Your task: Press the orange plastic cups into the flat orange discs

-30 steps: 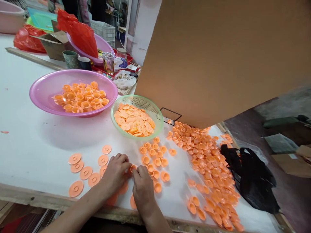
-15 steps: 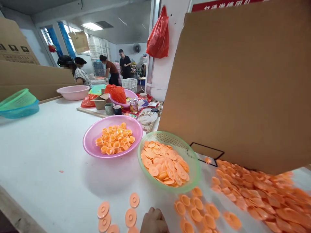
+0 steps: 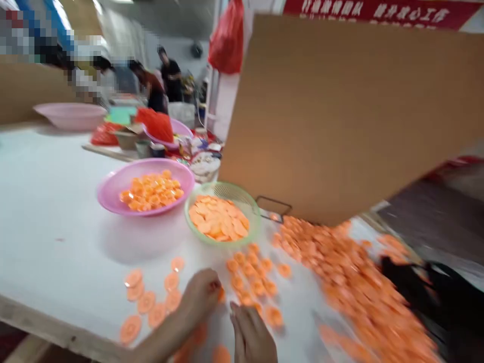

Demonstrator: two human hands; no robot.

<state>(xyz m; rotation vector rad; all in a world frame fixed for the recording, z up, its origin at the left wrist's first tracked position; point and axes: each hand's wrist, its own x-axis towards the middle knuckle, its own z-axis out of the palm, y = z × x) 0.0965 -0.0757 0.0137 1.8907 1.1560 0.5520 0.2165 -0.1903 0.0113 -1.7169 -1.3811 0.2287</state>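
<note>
The picture is motion-blurred, so fine detail is lost. At about six o'clock in the head view the left hand (image 3: 200, 297) lies knuckles-up on the white table top (image 3: 56, 222), its fingers curled down with something small and orange at their tips, most likely one of the small orange plastic cups (image 3: 251, 275) that sit in a loose cluster just at its two o'clock; whether the fingers are pinched on it I cannot tell through the blur. The right hand (image 3: 255, 335) is just beside it at four o'clock, fingers stretched toward the left fingertips, nearly touching them; I cannot tell whether it holds anything. To the left hand's nine o'clock lie the flat orange plastic discs (image 3: 145, 297), spread singly on the table. Beyond, at twelve o'clock, stands the green mesh plastic basket (image 3: 223, 189) of more discs, and at eleven o'clock the pink plastic basin (image 3: 113, 189) of orange pieces. A long heap of orange parts (image 3: 340, 272) runs off to three o'clock under the tilted brown cardboard sheet (image 3: 340, 111). By my judgement the step in hand is bringing a cup and a disc together between the two hands; the next move calls for a steady view and a sure pinch on one small piece before pressing the two parts squarely together.
</note>
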